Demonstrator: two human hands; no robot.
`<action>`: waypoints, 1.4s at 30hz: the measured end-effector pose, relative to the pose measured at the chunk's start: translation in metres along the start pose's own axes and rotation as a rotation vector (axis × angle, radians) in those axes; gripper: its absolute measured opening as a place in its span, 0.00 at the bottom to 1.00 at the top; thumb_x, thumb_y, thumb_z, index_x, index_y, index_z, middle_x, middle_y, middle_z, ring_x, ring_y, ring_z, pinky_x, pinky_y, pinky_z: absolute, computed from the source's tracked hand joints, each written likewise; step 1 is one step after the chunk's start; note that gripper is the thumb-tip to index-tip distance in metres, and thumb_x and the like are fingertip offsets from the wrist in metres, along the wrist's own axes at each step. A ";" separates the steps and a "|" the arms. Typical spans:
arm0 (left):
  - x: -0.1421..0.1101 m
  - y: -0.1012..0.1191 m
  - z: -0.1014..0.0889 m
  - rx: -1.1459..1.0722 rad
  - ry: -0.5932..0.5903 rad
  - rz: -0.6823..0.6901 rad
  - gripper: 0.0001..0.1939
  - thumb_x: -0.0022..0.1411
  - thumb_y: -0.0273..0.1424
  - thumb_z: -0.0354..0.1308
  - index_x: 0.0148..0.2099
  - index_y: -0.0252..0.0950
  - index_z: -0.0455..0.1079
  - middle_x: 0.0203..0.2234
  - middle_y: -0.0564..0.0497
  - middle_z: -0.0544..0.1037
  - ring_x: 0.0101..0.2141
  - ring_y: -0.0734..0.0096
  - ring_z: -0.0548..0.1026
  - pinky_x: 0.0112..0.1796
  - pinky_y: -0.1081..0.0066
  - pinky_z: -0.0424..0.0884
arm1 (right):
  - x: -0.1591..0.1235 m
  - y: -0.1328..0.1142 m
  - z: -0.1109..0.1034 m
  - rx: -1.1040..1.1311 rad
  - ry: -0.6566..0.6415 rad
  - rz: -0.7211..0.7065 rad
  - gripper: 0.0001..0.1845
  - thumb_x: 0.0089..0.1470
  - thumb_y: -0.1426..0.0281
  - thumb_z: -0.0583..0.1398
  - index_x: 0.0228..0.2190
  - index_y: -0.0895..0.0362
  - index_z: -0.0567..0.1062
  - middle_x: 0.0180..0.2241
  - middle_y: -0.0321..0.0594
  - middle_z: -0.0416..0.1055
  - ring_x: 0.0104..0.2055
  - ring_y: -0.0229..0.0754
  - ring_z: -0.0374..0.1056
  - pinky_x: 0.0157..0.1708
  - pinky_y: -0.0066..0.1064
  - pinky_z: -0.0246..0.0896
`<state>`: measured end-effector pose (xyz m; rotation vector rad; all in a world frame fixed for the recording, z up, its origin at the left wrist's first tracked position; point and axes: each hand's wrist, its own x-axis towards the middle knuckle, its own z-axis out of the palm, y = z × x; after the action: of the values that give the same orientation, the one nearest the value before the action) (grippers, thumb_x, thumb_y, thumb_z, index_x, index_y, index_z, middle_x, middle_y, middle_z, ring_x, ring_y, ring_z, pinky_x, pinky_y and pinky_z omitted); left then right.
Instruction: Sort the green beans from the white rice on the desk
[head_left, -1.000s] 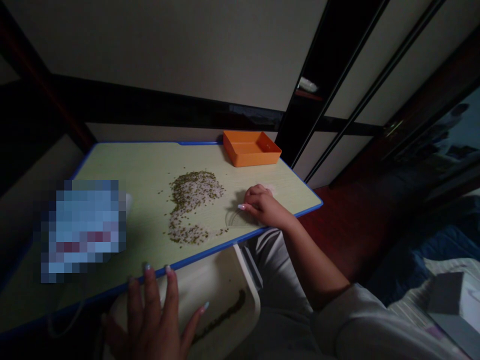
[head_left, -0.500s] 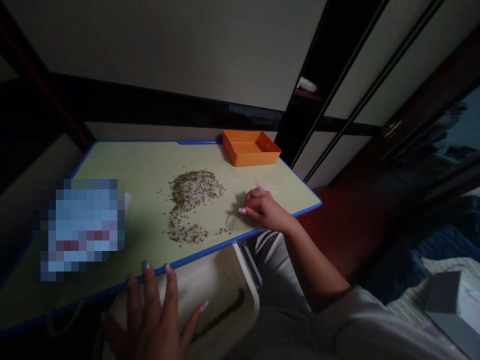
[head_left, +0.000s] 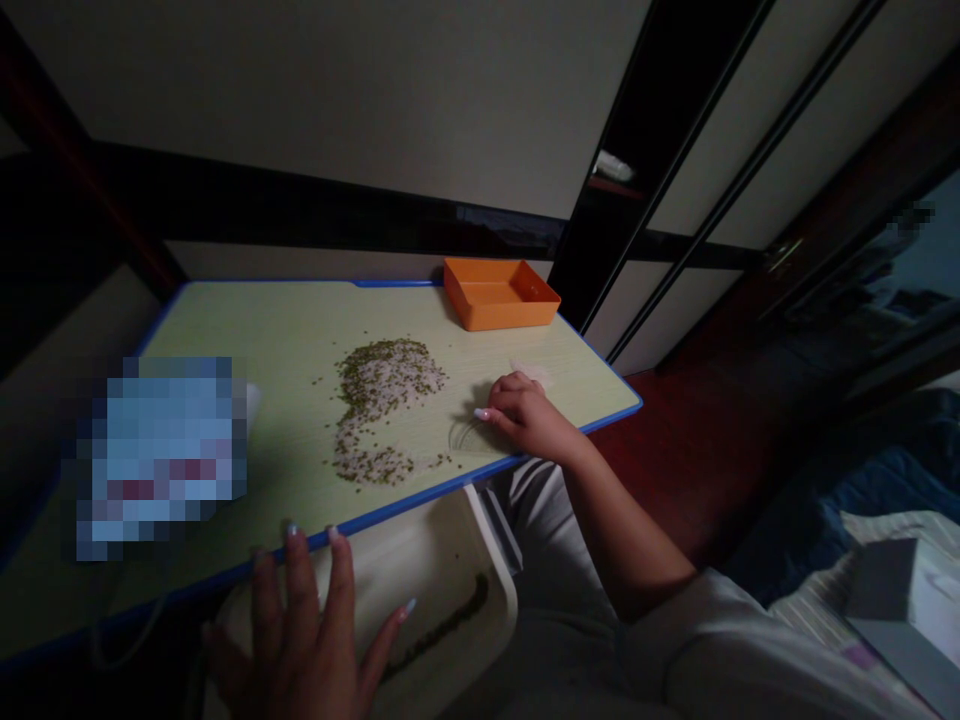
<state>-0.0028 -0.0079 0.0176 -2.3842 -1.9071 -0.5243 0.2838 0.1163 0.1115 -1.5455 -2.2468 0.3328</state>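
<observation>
My right hand (head_left: 529,415) rests on the table's right side with curled fingers. A clear, curved plastic piece with fine marks, like a protractor (head_left: 466,438), sticks out from under its thumb; the rest is hidden by the hand. To its left, small green beans mixed with white grains form a heap (head_left: 390,375), with a smaller patch (head_left: 375,465) nearer the front edge. A pale patch (head_left: 536,374) lies just beyond the knuckles. My left hand (head_left: 304,625) is open, fingers spread, over the left part of a cream bin (head_left: 510,600) that holds a dark line of green beans (head_left: 442,630).
The pale table (head_left: 277,320) has a blue rim. An orange tray (head_left: 502,315) stands at its back right, and a blurred light-blue package (head_left: 165,430) lies on the left. Cabinet panels (head_left: 337,90) rise behind. At the lower right is a grey box (head_left: 885,600).
The view has shifted very slightly. My right hand, the heap and my left hand stay in nearly the same places; more of the clear curved piece's outline shows beside the thumb.
</observation>
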 end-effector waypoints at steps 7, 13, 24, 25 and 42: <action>0.000 -0.002 0.001 0.001 -0.011 0.003 0.36 0.68 0.42 0.46 0.72 0.28 0.49 0.73 0.26 0.44 0.74 0.35 0.36 0.64 0.20 0.41 | 0.003 0.000 0.003 0.029 -0.013 -0.019 0.14 0.68 0.65 0.59 0.32 0.58 0.77 0.38 0.42 0.70 0.46 0.45 0.61 0.53 0.41 0.51; 0.000 -0.001 -0.001 -0.029 -0.040 -0.036 0.35 0.68 0.44 0.45 0.71 0.31 0.51 0.74 0.29 0.45 0.74 0.40 0.35 0.65 0.23 0.39 | -0.001 0.000 0.000 0.052 -0.034 -0.042 0.16 0.68 0.64 0.59 0.30 0.57 0.77 0.38 0.41 0.70 0.46 0.44 0.61 0.54 0.41 0.51; 0.000 0.000 0.000 0.017 0.033 0.032 0.34 0.68 0.40 0.48 0.69 0.24 0.54 0.73 0.23 0.43 0.74 0.34 0.33 0.63 0.19 0.43 | 0.001 0.002 -0.001 0.055 -0.026 -0.052 0.15 0.68 0.64 0.59 0.31 0.58 0.77 0.39 0.42 0.72 0.47 0.45 0.62 0.53 0.41 0.52; 0.000 0.000 0.000 0.020 0.039 0.036 0.34 0.68 0.40 0.48 0.69 0.24 0.53 0.73 0.23 0.43 0.74 0.34 0.33 0.63 0.19 0.42 | 0.002 0.002 -0.001 0.059 -0.034 -0.059 0.16 0.68 0.63 0.59 0.30 0.57 0.77 0.39 0.42 0.72 0.47 0.45 0.62 0.53 0.41 0.52; 0.000 -0.001 0.001 0.042 0.098 0.078 0.33 0.68 0.38 0.50 0.68 0.23 0.55 0.72 0.22 0.45 0.74 0.35 0.33 0.63 0.19 0.43 | 0.003 -0.001 0.006 0.076 0.014 -0.134 0.21 0.68 0.57 0.57 0.28 0.57 0.75 0.36 0.42 0.71 0.44 0.45 0.62 0.52 0.41 0.53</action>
<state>-0.0033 -0.0076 0.0168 -2.3486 -1.7603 -0.5784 0.2795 0.1192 0.1067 -1.3476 -2.2855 0.3629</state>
